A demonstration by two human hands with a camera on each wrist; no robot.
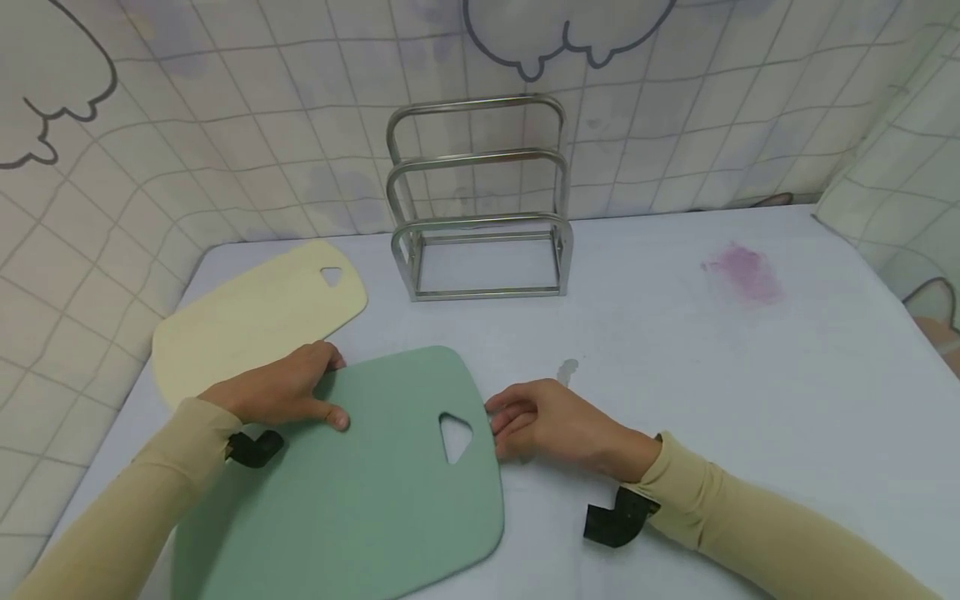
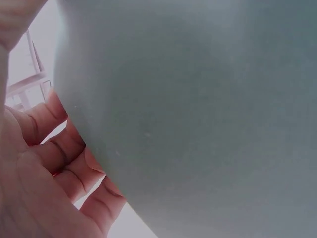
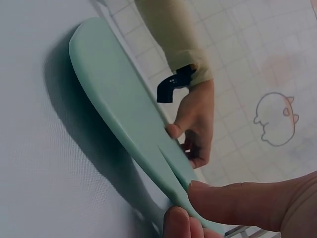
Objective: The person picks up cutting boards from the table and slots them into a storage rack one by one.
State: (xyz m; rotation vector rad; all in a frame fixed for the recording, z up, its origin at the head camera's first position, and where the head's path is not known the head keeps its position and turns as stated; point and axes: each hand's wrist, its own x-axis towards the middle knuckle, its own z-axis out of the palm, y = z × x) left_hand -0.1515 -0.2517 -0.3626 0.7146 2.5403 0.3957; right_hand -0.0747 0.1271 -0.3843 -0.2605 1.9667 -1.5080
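Observation:
A large green cutting board with a triangular hole near its right end lies low over the white table. My left hand grips its far edge, thumb on the top face. In the left wrist view, the curled fingers meet the rim of the board. My right hand pinches the right edge beside the hole. The right wrist view shows that thumb on top and a finger against the underside; a shadow falls beneath the board.
A cream cutting board lies at the back left, partly behind my left hand. A metal rack with upright loops stands at the back centre. The white table has a pink stain at right. Grid-patterned cloth hangs around it.

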